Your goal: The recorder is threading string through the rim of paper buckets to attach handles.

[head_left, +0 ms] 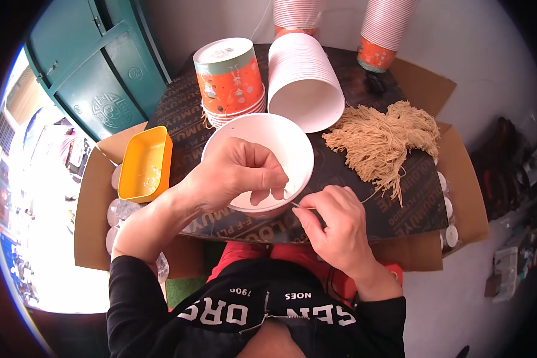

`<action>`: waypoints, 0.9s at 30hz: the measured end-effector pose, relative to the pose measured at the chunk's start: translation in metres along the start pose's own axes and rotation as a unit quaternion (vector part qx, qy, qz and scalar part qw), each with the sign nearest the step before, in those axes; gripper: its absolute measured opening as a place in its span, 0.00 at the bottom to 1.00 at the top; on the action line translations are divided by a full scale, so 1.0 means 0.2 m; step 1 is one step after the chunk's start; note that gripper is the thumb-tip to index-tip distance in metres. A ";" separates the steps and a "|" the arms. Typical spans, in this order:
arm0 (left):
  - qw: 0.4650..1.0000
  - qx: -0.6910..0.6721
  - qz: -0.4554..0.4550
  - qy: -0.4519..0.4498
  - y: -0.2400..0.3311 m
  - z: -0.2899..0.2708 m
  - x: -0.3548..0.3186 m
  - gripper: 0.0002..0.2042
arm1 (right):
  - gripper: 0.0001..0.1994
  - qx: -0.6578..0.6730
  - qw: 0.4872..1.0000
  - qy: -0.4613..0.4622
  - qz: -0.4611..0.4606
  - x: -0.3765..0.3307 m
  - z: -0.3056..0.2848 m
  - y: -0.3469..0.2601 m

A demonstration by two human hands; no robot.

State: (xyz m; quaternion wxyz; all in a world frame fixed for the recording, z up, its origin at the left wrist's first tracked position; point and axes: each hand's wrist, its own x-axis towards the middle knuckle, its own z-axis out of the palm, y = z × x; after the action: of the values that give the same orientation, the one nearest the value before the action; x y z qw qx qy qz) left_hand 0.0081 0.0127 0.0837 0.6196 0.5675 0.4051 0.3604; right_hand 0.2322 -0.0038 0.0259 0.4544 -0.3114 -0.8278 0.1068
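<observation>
A large paper bucket (292, 140), white inside, stands with its mouth up at the near middle of the table. My left hand (244, 170) reaches over its mouth, thumb and fingertips pinched together just inside the near right rim; whatever they hold is too small to make out. Just outside that rim, my right hand (337, 221) pinches a thin cord, whose tip points at the bucket wall. From behind this hand a pale strand runs toward a heap of tan cords (388, 143) on the right of the table.
Behind the bucket stand an upturned orange-and-green bucket stack (230, 80) and a white stack lying on its side (304, 77). More tall stacks (388, 30) rise at the back. A yellow tray (146, 164) with small clear bits sits left, above an open cardboard box (92, 203).
</observation>
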 end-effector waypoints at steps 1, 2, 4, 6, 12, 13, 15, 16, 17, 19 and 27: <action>1.000 0.017 0.000 -0.006 0.00 0.00 0.00 0.05 | 0.08 -0.002 1.000 0.000 0.002 0.00 0.00 0.00; 1.000 0.016 0.000 -0.008 0.00 0.01 0.01 0.05 | 0.07 0.032 0.999 -0.012 0.005 0.01 -0.01 0.01; 0.999 0.038 -0.017 -0.003 0.01 0.01 0.01 0.03 | 0.06 0.066 0.998 -0.024 0.009 0.02 0.00 0.04; 0.999 0.043 -0.017 -0.002 0.01 0.02 0.01 0.04 | 0.03 0.142 0.988 -0.029 0.042 0.03 0.02 0.06; 0.999 0.045 -0.012 0.006 0.01 0.02 0.02 0.05 | 0.02 0.187 0.972 -0.064 0.129 0.09 -0.06 0.03; 0.998 0.055 -0.014 0.013 0.01 0.03 0.02 0.05 | 0.03 0.213 0.964 -0.068 0.143 0.09 -0.07 0.03; 0.998 0.062 -0.016 0.016 0.01 0.04 0.02 0.05 | 0.03 0.218 0.968 -0.053 0.115 0.13 -0.10 0.01; 0.997 0.069 -0.017 0.019 0.01 0.04 0.02 0.05 | 0.04 0.222 0.970 -0.038 0.085 0.16 -0.12 0.00; 0.997 0.069 -0.017 0.019 0.01 0.04 0.03 0.05 | 0.05 0.232 0.968 -0.042 0.080 0.18 -0.12 -0.01; 0.997 0.076 -0.028 0.016 0.01 0.05 0.04 0.06 | 0.06 0.238 0.968 -0.054 0.050 0.23 -0.11 0.01; 0.998 0.060 -0.020 -0.027 0.01 0.07 0.08 0.04 | 0.06 0.307 0.942 -0.109 0.083 0.35 -0.04 0.09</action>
State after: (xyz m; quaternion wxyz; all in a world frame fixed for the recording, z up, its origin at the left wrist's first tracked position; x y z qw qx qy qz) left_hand 0.0272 0.0206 0.0837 0.6025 0.6051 0.4198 0.3075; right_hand 0.2178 0.0521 0.0706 0.4246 -0.2108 -0.7707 0.4259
